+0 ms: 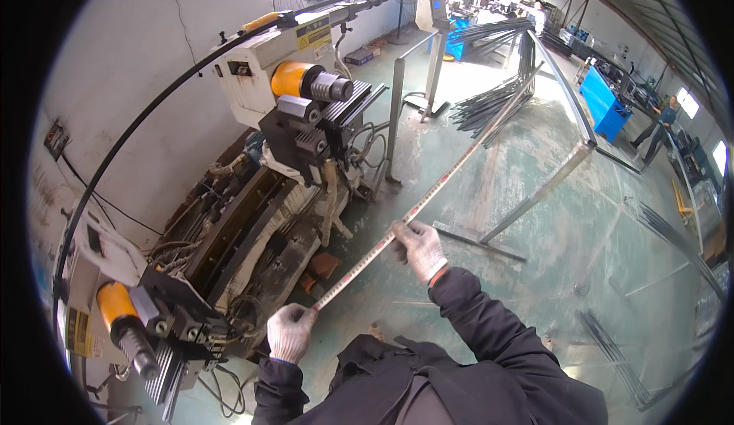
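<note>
A pale tape measure [359, 266] with red and dark markings runs straight across the view, slanting from lower left to upper right. Its near end meets my left hand [290, 332], gloved in white and closed around it; whether a case sits inside the fist is hidden. Further along the blade, my right hand [421, 251], also gloved, pinches it between thumb and fingers. The far part of the blade reaches toward a bundle of dark metal rods [497, 104] on a metal frame [535, 188].
At left stands a machine with two orange-and-grey heads [294, 79] [116, 301] and a long dark bed [237, 230]. A control post [432, 54] rises beyond. More rods [612, 356] lie on the green floor at right. A person [664, 119] stands near a blue machine [604, 104].
</note>
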Demonstrator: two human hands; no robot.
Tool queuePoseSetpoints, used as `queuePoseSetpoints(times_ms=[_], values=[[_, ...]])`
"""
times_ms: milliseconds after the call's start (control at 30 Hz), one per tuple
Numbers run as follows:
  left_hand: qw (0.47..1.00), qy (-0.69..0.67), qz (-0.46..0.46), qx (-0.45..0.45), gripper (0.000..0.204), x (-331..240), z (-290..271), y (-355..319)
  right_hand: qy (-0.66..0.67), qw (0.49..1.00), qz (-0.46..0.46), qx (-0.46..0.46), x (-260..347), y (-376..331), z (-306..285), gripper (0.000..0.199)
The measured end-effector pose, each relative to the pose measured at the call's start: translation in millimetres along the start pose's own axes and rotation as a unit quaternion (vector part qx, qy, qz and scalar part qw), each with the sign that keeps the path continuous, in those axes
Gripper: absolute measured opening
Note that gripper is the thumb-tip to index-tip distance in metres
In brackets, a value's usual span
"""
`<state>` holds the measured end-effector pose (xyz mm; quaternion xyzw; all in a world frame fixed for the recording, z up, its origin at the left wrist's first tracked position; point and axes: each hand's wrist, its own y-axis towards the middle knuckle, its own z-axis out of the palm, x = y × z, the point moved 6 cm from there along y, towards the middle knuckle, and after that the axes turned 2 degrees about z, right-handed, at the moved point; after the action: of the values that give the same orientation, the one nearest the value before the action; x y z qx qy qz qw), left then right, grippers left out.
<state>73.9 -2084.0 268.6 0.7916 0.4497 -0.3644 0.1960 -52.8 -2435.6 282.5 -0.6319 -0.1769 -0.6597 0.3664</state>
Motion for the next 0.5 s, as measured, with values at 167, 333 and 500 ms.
queuePoseSetpoints(times_ms=[167, 333, 500], values=[[0.999, 0.001, 0.037, 0.017, 0.035, -90.0, 33.2, 126.1, 0.006, 0.999, -0.039, -0.023, 59.8, 120.7, -58.0, 0.043], [0.995, 0.060, 0.073, -0.042, 0.032, -161.6, 86.6, 238.2, 0.058, 0.997, -0.060, -0.001, 91.9, 260.0, -112.0, 0.041], [0.991, 0.077, 0.051, -0.101, 0.030, -229.0, 152.0, 329.5, 0.066, 0.996, -0.051, 0.040, 128.8, 404.4, -159.7, 0.040]])
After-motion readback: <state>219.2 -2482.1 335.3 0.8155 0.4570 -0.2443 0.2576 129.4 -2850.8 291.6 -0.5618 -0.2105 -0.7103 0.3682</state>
